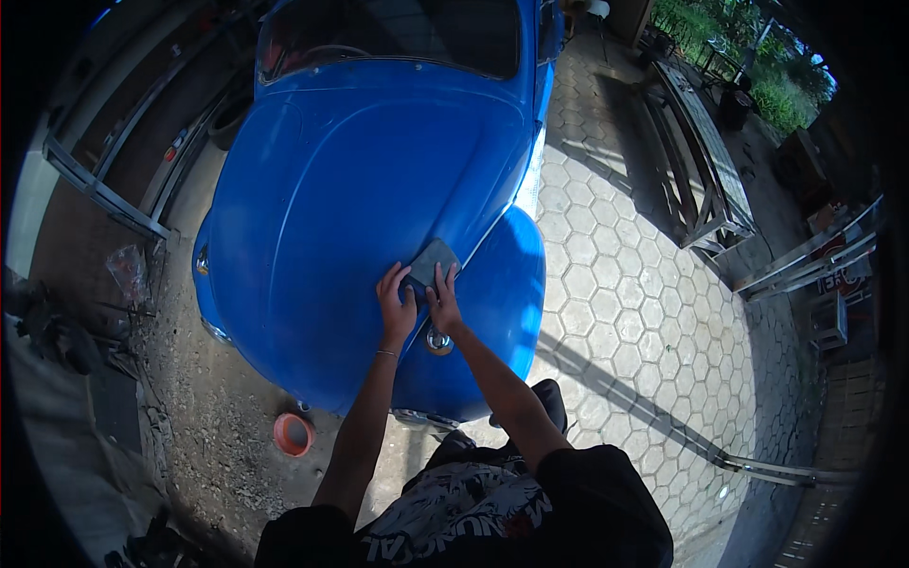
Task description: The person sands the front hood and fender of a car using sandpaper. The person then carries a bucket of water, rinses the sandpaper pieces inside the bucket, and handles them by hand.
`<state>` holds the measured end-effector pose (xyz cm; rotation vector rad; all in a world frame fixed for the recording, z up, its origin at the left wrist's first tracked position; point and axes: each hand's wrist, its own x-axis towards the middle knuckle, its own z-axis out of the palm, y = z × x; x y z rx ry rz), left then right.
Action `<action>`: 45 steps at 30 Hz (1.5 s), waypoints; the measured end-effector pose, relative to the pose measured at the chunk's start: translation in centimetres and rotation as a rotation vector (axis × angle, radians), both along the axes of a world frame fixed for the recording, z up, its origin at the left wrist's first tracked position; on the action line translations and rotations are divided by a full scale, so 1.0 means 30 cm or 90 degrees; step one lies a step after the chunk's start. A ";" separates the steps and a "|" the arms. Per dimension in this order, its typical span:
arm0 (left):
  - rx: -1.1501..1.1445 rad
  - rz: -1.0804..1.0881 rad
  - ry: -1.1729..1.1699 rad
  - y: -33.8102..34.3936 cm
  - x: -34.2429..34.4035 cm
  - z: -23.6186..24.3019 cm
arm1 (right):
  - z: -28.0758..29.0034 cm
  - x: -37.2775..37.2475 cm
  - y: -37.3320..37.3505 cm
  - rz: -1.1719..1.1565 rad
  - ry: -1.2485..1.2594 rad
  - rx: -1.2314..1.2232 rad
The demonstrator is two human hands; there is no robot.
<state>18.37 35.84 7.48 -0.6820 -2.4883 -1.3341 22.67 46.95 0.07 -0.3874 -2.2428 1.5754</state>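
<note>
A dark grey sheet [434, 259], which looks like sandpaper, is over the right front of the blue car's hood [350, 189], close to the seam with the rounded fender [507, 293]. My right hand [444, 303] has its fingers bent over the sheet's near edge. At the sheet's left corner is my left hand [395, 303], the corner between its fingers and thumb. What lies under the sheet is hidden. Just below my right hand sits a small round chrome-rimmed lamp [437, 341] on the fender.
An orange-red bucket [294, 434] stands on the rough ground left of my legs. Pale hexagonal paving [615, 284] stretches to the right, with a long bench [701, 151] farther off. Metal frames [104, 189] line the left side. The windshield [388, 43] is at the far end.
</note>
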 end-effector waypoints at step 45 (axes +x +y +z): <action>-0.251 -0.062 0.028 0.849 -0.453 0.056 | 0.145 -0.627 0.960 0.299 0.042 0.290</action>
